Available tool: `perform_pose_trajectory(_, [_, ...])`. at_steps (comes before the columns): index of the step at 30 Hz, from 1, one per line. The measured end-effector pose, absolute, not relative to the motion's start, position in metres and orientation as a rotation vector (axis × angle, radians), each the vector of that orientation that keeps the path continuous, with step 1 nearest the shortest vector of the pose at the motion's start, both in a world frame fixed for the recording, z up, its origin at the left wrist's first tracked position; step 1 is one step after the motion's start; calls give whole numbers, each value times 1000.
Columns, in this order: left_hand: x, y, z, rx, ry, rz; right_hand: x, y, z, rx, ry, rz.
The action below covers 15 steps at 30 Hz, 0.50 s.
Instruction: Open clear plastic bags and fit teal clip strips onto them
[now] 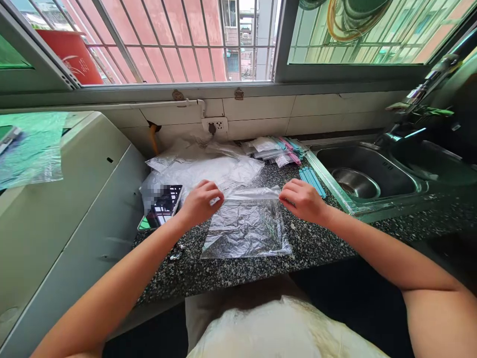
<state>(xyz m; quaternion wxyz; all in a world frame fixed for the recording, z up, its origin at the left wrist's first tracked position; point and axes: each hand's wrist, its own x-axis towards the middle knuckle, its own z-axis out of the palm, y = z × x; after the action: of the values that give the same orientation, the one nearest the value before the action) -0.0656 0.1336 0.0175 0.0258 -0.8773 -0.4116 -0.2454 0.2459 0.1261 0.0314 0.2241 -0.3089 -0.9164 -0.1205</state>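
A clear plastic bag [246, 228] lies flat on the speckled counter, its top edge folded over into a band. My left hand [204, 201] pinches the left end of that band between thumb and fingers. At the opposite end, my right hand [302, 200] grips the band's right corner the same way, so the edge is stretched between both hands. Behind the bag spreads a heap of clear plastic bags [212, 166]. Blue plastic strips [312, 182] lie just beyond my right hand. A phone [164, 206] with a reflective screen rests left of my left hand.
A steel sink [357, 169] with a faucet [417, 99] is on the right. Small packets with pink and blue strips [278, 148] lie by the back wall, near a wall socket [215, 125]. A pale boxy appliance [93, 164] bounds the counter's left side.
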Motion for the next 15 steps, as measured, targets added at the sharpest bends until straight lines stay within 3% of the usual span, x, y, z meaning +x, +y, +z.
perform_pose_trajectory(7, [-71,68,1,-2695,-1101,-613,242,60,10,-776,-2570,-259])
perform_pose_trajectory(15, [-69,37,-26,-2748,-1013,-446,246,38,-21,-886,-2658,-245])
